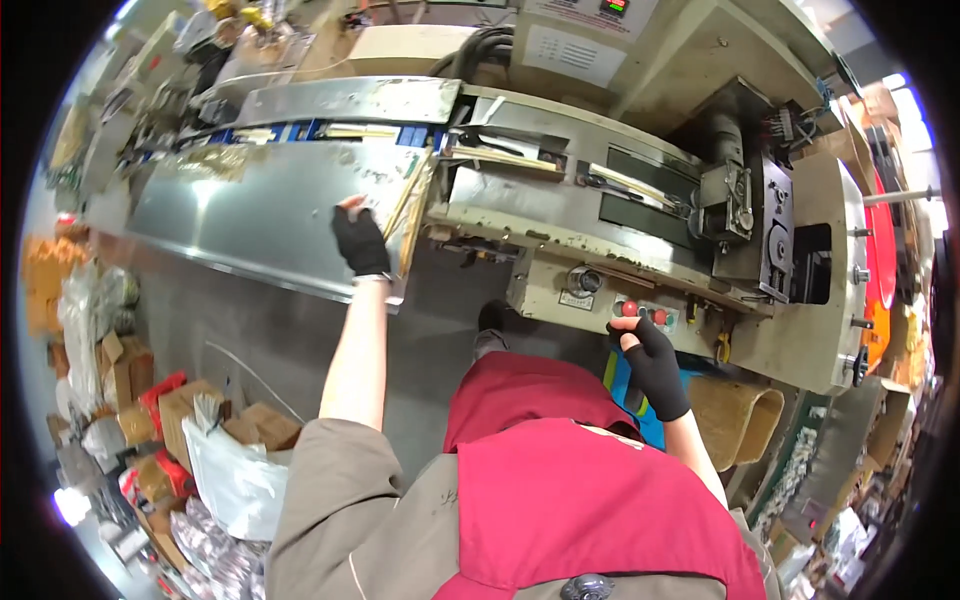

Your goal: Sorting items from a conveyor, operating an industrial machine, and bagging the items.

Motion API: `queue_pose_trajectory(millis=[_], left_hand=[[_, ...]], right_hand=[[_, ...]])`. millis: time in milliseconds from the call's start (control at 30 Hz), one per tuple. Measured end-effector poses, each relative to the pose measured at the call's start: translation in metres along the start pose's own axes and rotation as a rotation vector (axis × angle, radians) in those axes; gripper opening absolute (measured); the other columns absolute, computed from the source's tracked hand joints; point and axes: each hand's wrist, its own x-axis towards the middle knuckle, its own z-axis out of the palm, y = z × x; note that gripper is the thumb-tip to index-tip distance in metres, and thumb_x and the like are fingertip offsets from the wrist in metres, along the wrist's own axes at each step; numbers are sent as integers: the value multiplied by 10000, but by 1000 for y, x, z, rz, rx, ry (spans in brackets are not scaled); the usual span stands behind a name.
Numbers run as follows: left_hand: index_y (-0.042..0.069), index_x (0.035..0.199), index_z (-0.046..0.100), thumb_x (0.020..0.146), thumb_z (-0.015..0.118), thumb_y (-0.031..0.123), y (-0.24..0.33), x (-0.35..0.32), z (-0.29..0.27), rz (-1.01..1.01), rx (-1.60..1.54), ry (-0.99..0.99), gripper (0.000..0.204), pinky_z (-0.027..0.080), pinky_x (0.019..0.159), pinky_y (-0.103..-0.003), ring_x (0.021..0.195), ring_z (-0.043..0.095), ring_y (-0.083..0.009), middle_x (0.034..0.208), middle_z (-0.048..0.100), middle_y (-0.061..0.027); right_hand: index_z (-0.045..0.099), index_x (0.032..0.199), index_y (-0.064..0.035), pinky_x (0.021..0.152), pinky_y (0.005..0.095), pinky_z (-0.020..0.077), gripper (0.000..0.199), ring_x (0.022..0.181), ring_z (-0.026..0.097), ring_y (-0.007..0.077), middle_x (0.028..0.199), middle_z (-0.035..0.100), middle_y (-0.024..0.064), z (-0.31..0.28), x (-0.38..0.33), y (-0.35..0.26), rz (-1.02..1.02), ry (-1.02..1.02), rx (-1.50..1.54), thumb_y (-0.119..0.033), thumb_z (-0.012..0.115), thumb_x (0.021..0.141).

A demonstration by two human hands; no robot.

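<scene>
My left hand (359,240), in a black glove with bare fingertips, is over the near right part of a shiny metal tabletop (260,210). Its fingers are curled together; whatever they may hold is too small or hidden to name. Close to its right, thin wooden-coloured strips (406,205) run along the table's end. My right hand (652,370), gloved the same way, is closed in front of the machine (555,285), just below a red push button (628,308). Nothing shows between its fingertips. Whether it touches the button panel I cannot tell.
Along the machine bed runs a channel with a pale bar (635,187) leading to a metal head (728,200). Behind the tabletop lies a blue-lined track (300,132). A cardboard box (735,420) stands near my right forearm. Bags and boxes (240,470) fill the lower left.
</scene>
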Motion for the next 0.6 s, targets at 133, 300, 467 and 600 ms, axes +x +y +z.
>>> queue_pose_trajectory(millis=[133,300,467,600], left_hand=[[36,1046,511,742,567,216,-26,45,82,-424,477,180,358,396,863,-435,986,507,-354,1061,540,-187],[92,1085,545,698,650,286,-36,35,126,-248,754,268,445,315,919,-511,1022,489,-319,1079,526,-132],[125,1055,524,765,606,282,-8,32,134,-271,1055,195,340,297,944,-492,1036,477,-294,1049,535,-100],[100,1076,478,759,568,189,-12,31,135,-200,1064,250,342,268,997,-556,1121,451,-306,1113,516,-112]], right_hand=[[568,1100,-21,852,261,414,247,956,539,114,976,603,30,-16,47,-22,50,134,66,-94,485,879],[528,1175,-36,857,266,424,318,970,545,122,1024,586,46,-43,138,-61,-119,212,-11,-27,458,865],[305,1368,-64,834,291,453,483,920,545,153,1123,538,116,-101,252,-103,-312,713,694,-53,444,905],[386,1321,-45,895,304,413,453,1028,527,197,1224,478,114,-109,315,-142,-585,583,-75,-138,508,895]])
